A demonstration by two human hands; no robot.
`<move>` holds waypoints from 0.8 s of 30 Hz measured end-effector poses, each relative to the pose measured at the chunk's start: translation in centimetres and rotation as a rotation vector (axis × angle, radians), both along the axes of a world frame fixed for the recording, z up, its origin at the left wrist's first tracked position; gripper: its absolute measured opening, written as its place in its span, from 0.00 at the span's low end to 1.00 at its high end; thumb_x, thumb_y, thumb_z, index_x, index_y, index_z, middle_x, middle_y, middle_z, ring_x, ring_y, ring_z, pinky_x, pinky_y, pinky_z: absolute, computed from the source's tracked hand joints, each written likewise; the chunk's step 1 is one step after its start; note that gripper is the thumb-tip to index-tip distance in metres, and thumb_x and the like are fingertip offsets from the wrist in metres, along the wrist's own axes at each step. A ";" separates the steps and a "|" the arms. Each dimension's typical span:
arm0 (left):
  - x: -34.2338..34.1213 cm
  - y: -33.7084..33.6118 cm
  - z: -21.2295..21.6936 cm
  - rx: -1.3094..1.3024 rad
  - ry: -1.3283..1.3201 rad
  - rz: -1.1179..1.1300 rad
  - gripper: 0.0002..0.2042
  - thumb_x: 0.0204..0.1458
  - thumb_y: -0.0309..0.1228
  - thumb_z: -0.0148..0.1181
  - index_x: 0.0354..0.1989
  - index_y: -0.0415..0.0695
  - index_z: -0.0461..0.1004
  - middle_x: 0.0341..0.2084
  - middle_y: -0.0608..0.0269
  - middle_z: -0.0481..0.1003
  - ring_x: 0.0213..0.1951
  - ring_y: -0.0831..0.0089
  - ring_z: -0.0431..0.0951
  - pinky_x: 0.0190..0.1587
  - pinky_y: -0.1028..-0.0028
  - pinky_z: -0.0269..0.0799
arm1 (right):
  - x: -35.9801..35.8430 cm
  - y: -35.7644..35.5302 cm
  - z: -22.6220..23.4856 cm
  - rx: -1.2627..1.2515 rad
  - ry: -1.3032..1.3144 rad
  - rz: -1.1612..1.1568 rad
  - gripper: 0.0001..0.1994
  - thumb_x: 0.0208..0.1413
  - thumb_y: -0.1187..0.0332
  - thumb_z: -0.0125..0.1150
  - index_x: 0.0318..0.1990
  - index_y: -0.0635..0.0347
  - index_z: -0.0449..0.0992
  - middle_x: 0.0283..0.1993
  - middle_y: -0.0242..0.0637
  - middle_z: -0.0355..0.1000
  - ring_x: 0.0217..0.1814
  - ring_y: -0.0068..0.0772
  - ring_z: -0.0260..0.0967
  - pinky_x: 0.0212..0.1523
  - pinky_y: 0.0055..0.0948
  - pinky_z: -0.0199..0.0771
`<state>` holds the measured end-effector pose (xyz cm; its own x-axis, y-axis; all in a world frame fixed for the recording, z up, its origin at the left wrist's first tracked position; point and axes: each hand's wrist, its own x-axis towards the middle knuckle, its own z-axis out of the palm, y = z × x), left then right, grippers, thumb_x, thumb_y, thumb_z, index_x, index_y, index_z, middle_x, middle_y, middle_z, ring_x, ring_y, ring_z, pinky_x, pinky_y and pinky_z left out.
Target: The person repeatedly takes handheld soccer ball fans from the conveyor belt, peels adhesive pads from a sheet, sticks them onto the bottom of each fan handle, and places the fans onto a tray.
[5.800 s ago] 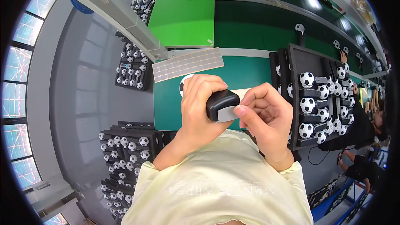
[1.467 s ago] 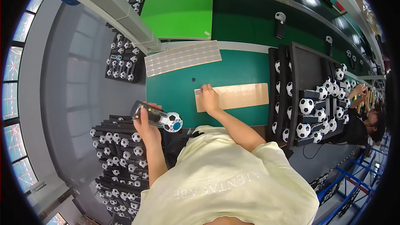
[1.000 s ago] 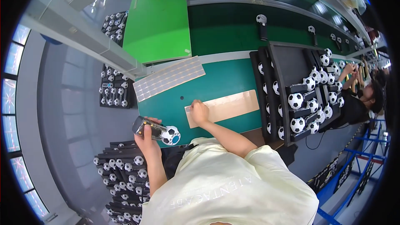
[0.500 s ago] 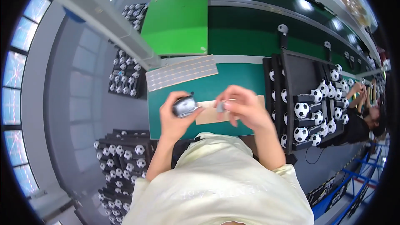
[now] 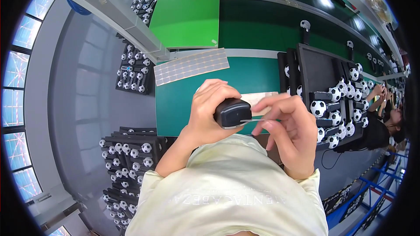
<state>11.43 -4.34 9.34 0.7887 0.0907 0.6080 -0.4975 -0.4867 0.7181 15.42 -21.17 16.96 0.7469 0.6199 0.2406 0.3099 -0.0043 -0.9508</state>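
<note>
My left hand [image 5: 208, 113] is wrapped round a black block-shaped piece [image 5: 234, 113] with rounded corners, its end face turned toward me. Between thumb and finger of my right hand [image 5: 286, 126] is a thin grey sticker [image 5: 253, 120], seen nearly edge-on, its far end at the lower edge of the black piece. Whether it sticks there I cannot tell. Behind my fingers a pale beige strip [image 5: 267, 98] lies on the green table [image 5: 256, 70], partly hidden. Farther back lies a sheet of grey square stickers [image 5: 192, 66].
On the right stands a black tray [image 5: 319, 72] with several black pieces carrying football-shaped heads. More stacked trays [image 5: 131, 148] of them stand at the left. A bright green panel [image 5: 188, 13] adjoins the table's far side. A person [image 5: 372, 131] works at far right.
My left hand has moved right and turned the black piece end-on toward me. My right hand has brought the grey sticker to its edge. The view has shifted slightly.
</note>
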 end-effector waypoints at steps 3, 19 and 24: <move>0.0 -0.2 0.0 -0.020 0.003 0.000 0.20 0.23 0.25 0.69 0.30 0.43 0.69 0.23 0.62 0.73 0.27 0.64 0.74 0.41 0.65 0.67 | -0.6 -0.7 1.0 -0.082 0.304 -0.027 0.06 0.50 0.83 0.56 0.31 0.68 0.65 0.25 0.34 0.70 0.20 0.14 0.66 0.17 0.13 0.64; -0.1 -0.9 0.4 0.073 -0.015 0.060 0.19 0.23 0.26 0.68 0.29 0.43 0.69 0.22 0.62 0.72 0.26 0.64 0.73 0.41 0.64 0.66 | -0.8 0.5 -0.6 0.127 0.451 -0.107 0.05 0.50 0.81 0.58 0.31 0.69 0.68 0.25 0.36 0.70 0.21 0.14 0.66 0.14 0.11 0.58; -0.1 -0.9 0.6 0.074 -0.005 0.050 0.19 0.24 0.27 0.68 0.29 0.43 0.69 0.22 0.62 0.72 0.26 0.64 0.73 0.41 0.64 0.65 | -0.6 0.4 -0.5 0.135 0.498 -0.081 0.05 0.50 0.80 0.58 0.31 0.68 0.68 0.24 0.36 0.70 0.21 0.14 0.66 0.14 0.11 0.58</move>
